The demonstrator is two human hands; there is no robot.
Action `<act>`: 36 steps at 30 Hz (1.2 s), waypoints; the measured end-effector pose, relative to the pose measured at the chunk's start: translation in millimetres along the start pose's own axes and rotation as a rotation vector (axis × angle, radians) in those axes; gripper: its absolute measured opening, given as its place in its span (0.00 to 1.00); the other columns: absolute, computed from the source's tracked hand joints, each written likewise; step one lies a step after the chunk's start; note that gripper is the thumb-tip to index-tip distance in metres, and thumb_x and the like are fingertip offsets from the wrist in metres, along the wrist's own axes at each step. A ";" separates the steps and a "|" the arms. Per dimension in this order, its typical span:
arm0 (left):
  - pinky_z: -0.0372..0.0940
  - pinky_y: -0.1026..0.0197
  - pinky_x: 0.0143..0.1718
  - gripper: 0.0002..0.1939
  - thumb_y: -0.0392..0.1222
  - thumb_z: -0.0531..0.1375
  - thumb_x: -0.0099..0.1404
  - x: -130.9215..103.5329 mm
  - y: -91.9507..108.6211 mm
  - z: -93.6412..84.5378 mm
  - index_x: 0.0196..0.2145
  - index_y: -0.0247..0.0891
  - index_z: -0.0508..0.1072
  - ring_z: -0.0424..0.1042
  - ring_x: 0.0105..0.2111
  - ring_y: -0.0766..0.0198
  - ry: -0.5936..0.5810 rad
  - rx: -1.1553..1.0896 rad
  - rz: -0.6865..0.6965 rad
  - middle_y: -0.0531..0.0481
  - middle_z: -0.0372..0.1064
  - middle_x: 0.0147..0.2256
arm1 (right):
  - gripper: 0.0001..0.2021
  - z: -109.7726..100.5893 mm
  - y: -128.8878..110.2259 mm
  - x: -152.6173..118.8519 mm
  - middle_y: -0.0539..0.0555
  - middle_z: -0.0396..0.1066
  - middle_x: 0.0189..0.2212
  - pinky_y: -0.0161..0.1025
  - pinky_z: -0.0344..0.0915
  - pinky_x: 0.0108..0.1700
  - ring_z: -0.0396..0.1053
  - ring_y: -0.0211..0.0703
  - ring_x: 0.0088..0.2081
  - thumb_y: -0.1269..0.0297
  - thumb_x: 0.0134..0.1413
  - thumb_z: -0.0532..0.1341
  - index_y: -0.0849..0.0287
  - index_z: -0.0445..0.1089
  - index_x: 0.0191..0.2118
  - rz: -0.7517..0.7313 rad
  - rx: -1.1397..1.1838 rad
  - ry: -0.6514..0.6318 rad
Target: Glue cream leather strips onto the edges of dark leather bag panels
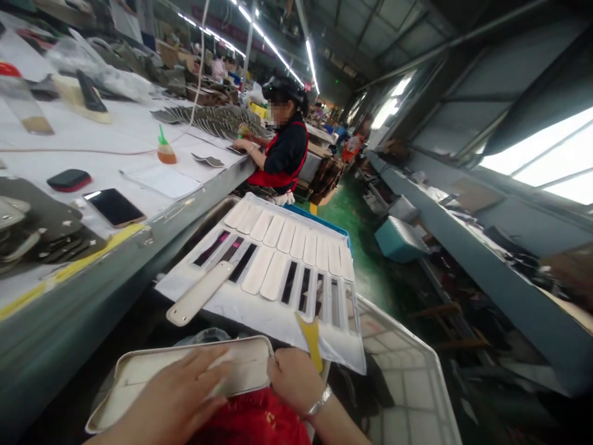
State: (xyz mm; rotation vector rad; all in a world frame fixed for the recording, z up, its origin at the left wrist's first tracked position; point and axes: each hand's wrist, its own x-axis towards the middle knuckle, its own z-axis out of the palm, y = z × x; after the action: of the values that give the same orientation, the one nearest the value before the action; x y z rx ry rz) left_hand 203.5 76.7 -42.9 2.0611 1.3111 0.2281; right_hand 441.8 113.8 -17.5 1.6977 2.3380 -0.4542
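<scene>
Across my lap lies a long white leather-like piece with a raised, stitched rim [252, 364]. My left hand [185, 389] rests over it with fingers stretched out, the fingertips blurred. At the piece's right end my right hand [296, 377] is closed around the edge, a silver bracelet at the wrist. Just beyond is a white board [259, 315] bearing rows of white rounded strips [273, 232] and dark slots. One longer white strip with metal studs [199, 293] lies slanted across its left front edge. A yellow flat piece [312, 340] hangs at the board's front edge.
On the left workbench [152, 241] are a phone [114, 207], a black-and-red oval item [69, 180], a small glue bottle [165, 148] and dark cut pieces [37, 228]. A co-worker [282, 142] sits farther along it. A white crate [417, 371] stands at right.
</scene>
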 end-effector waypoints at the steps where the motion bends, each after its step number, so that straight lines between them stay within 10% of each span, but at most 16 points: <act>1: 0.55 0.48 0.56 0.23 0.49 0.54 0.61 14.2 18.7 6.5 0.54 0.48 0.63 0.58 0.55 0.49 -0.069 0.070 0.083 0.51 0.51 0.61 | 0.18 0.5 -1.4 1.1 0.61 0.73 0.26 0.37 0.60 0.32 0.70 0.44 0.29 0.66 0.57 0.46 0.65 0.71 0.27 -0.014 -0.022 0.004; 4: 0.64 0.49 0.46 0.21 0.40 0.54 0.61 43.7 45.4 24.7 0.52 0.39 0.66 0.62 0.49 0.47 -0.153 0.249 0.213 0.45 0.56 0.58 | 0.17 1.8 -3.8 7.1 0.62 0.73 0.27 0.39 0.61 0.33 0.71 0.47 0.31 0.68 0.55 0.47 0.66 0.72 0.27 -0.041 -0.049 -0.015; 10: 0.65 0.52 0.40 0.18 0.38 0.51 0.63 44.3 28.3 38.4 0.50 0.35 0.68 0.61 0.47 0.50 -0.072 0.344 0.343 0.43 0.58 0.57 | 0.14 9.7 -1.6 15.2 0.62 0.72 0.23 0.39 0.63 0.33 0.71 0.47 0.29 0.70 0.52 0.50 0.64 0.67 0.21 0.028 0.071 -0.047; 17: 0.64 0.53 0.40 0.17 0.39 0.52 0.63 47.5 30.4 39.1 0.49 0.36 0.69 0.61 0.48 0.50 -0.088 0.326 0.322 0.44 0.59 0.56 | 0.18 28.1 25.6 17.7 0.52 0.67 0.17 0.33 0.62 0.18 0.67 0.39 0.16 0.53 0.57 0.45 0.61 0.60 0.26 0.183 1.055 -0.428; 22: 0.64 0.48 0.42 0.22 0.49 0.53 0.63 45.3 29.5 39.0 0.53 0.39 0.65 0.61 0.49 0.48 -0.090 0.245 0.293 0.46 0.60 0.56 | 0.24 49.2 46.5 27.3 0.49 0.68 0.16 0.27 0.57 0.16 0.64 0.34 0.14 0.45 0.38 0.63 0.62 0.60 0.30 0.133 1.561 -0.663; 30: 0.65 0.47 0.44 0.28 0.55 0.55 0.61 54.4 32.0 42.9 0.54 0.37 0.65 0.60 0.50 0.46 -0.157 0.230 0.317 0.39 0.60 0.55 | 0.22 21.7 43.5 52.5 0.50 0.70 0.18 0.27 0.59 0.15 0.65 0.33 0.14 0.45 0.41 0.63 0.63 0.64 0.28 0.252 1.267 -0.861; 36: 0.61 0.51 0.49 0.34 0.49 0.60 0.57 18.1 22.0 -17.7 0.59 0.47 0.53 0.63 0.48 0.52 -0.085 -0.151 0.150 0.45 0.56 0.58 | 0.20 -14.0 25.5 72.4 0.53 0.69 0.14 0.32 0.65 0.17 0.67 0.38 0.15 0.49 0.44 0.63 0.65 0.64 0.23 0.319 0.884 -1.053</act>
State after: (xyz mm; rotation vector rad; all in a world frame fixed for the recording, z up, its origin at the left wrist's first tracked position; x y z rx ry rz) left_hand 219.9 94.3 -19.4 2.0192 1.0569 0.2939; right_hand 443.6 190.3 -32.9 1.4250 1.1006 -1.9108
